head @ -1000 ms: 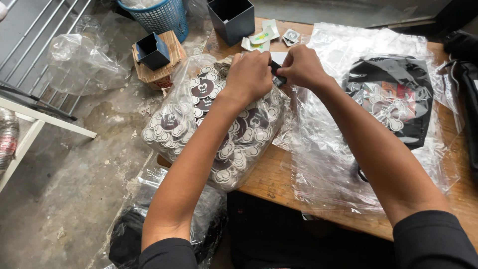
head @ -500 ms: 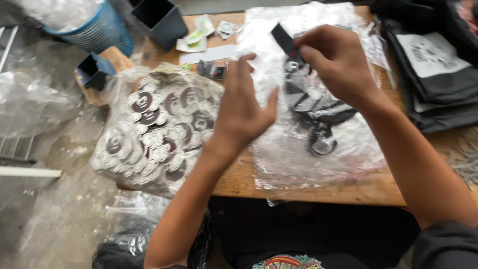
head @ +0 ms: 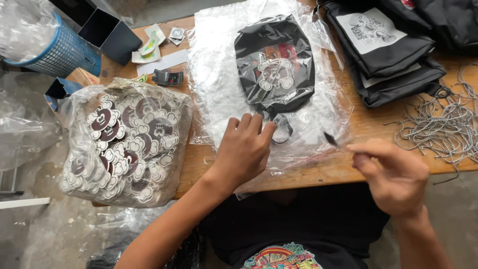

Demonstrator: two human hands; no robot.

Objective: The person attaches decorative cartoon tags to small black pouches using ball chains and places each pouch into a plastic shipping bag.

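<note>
Two bare hands work at the wooden table's (head: 209,159) near edge: the left hand (head: 244,149) presses flat, fingers spread, on a clear plastic bag (head: 214,84) whose black pouch (head: 274,65) lies just beyond, lengthwise away, while the right hand (head: 393,174) pinches a small dark strip (head: 330,139).

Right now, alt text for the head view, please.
A person's left hand presses flat on a clear plastic bag holding a folded black printed garment on a wooden table, while the right hand pinches a small dark strip. A big clear bag of round badges sits left.
</note>
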